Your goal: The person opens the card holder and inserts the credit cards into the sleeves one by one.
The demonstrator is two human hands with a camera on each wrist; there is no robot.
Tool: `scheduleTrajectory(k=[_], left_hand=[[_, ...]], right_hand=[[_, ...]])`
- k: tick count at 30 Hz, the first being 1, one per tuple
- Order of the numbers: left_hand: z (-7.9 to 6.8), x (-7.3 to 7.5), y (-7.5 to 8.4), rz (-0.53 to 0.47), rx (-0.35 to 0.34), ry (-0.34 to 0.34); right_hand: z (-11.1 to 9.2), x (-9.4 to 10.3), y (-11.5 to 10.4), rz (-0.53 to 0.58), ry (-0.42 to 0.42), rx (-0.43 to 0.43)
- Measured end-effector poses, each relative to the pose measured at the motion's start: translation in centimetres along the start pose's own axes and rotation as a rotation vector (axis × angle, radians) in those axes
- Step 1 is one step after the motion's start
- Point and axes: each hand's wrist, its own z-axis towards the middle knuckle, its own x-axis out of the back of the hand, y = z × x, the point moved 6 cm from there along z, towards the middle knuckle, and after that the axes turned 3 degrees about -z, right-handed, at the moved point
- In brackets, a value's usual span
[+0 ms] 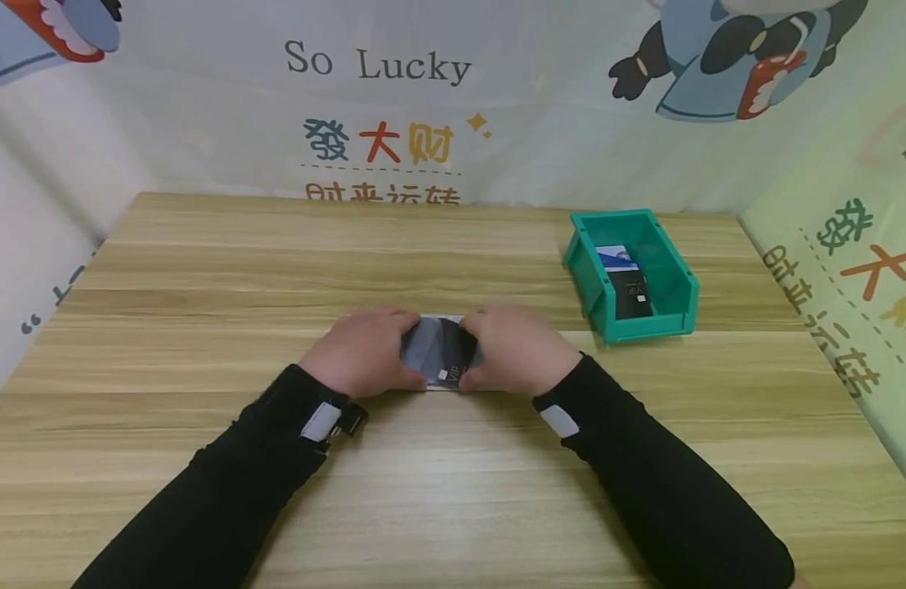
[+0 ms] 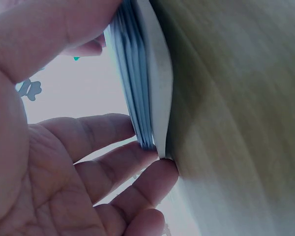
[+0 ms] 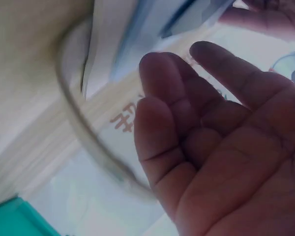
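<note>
A small stack of dark cards (image 1: 441, 348), the top one marked VIP, lies between both hands at mid-table. My left hand (image 1: 368, 350) grips its left end, thumb at the near edge and fingers at the far edge. In the left wrist view, layered card edges (image 2: 132, 73) show beside a bowed white piece (image 2: 160, 73) below them. My right hand (image 1: 518, 348) pinches the right end in the head view. The right wrist view shows its fingers curled near the cards (image 3: 182, 19), the thumb out of sight. A pale curved strip (image 3: 71, 98) runs toward those fingers; its kind is unclear.
A green open-front bin (image 1: 648, 331) stands at the right rear of the wooden table (image 1: 313, 254), with a dark VIP card (image 1: 630, 294) and a blue-and-white card (image 1: 616, 258) inside. Printed cloth (image 1: 225, 98) hangs at the back and both sides.
</note>
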Motion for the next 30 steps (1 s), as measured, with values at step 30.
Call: scheduleTrajectory(k=[30], left_hand=[[0.0,0.0,0.1,-0.063,-0.018,0.020]], right_hand=[[0.3,-0.6,-1.5,0.253,0.047,0.061]])
